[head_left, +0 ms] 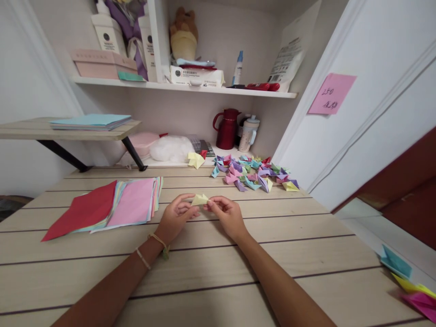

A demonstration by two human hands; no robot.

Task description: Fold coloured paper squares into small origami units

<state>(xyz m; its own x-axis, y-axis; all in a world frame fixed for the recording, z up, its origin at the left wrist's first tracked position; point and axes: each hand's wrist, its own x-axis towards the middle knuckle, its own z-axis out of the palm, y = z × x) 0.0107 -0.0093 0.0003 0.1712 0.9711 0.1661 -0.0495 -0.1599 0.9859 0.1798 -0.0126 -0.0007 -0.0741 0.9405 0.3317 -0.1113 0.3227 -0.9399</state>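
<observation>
Just above the middle of the table, a small pale yellow folded paper (199,200) is held between my two hands. My left hand (179,213) has its left end between thumb and fingers. The right end is pinched by the thumb and fingertips of my right hand (226,212). Its exact folded shape is partly covered by the fingers. Beyond my right hand lies a pile of small folded paper boats (252,172) in several colours. A larger pale yellow folded paper (196,160) sits apart, left of the pile.
Left of my hands lie a red paper sheet (85,209) and a stack of pink and other coloured sheets (132,202). Blue paper (91,120) rests on a raised stand. A red jug (227,129) and a cup (249,134) stand behind. Folded papers (397,263) lie at the right edge.
</observation>
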